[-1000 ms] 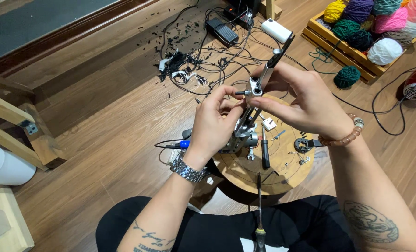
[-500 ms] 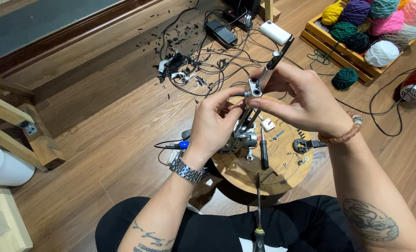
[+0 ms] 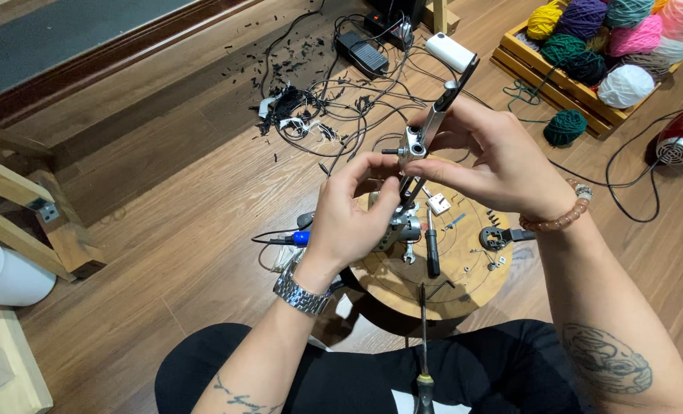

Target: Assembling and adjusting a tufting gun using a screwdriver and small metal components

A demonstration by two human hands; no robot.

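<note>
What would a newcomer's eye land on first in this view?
Centre frame, the left hand and right hand together pinch a slim metal device above a small round wooden stool strewn with small tools. At top right, a wooden crate holds bright yarn balls; tangled black cables sprawl across the floor behind.

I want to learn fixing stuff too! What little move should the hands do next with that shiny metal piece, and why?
Probably the left hand should keep turning the small pin at the side of the metal piece. Its fingertips pinch right at the silver block, where a short pin sticks out, while the right hand holds the piece steady above the round wooden stool. That is only my guess.
</note>
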